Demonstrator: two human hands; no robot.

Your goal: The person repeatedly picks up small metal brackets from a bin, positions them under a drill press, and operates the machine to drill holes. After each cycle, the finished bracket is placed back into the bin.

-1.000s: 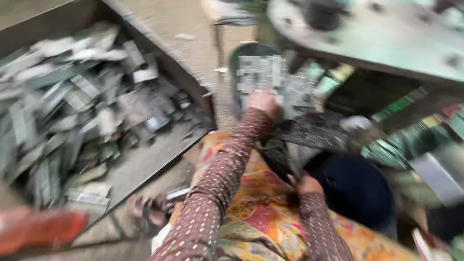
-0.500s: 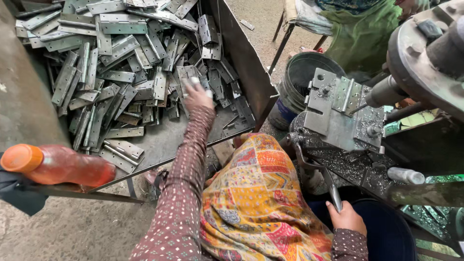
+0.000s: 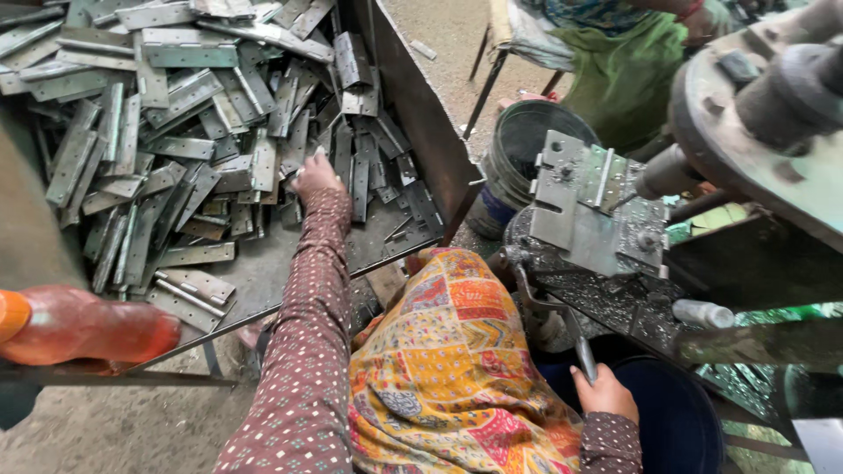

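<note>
Left hand (image 3: 314,173) at upper centre, reaching into metal hinge plates (image 3: 176,132), grip hidden. Right hand (image 3: 604,392) at lower right, clenched around lever handle (image 3: 585,355).

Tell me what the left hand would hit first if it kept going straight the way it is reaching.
The left hand points up into the tray, already at the heap of metal hinge plates. It would likely meet the plates right beyond its fingers first; depth is hard to judge.

Place: metal workshop
Evidence: steel bin (image 3: 413,114) heaped with flat grey metal hinge plates (image 3: 176,114); grimy press machine (image 3: 597,219); dirt floor (image 3: 114,430)
</note>
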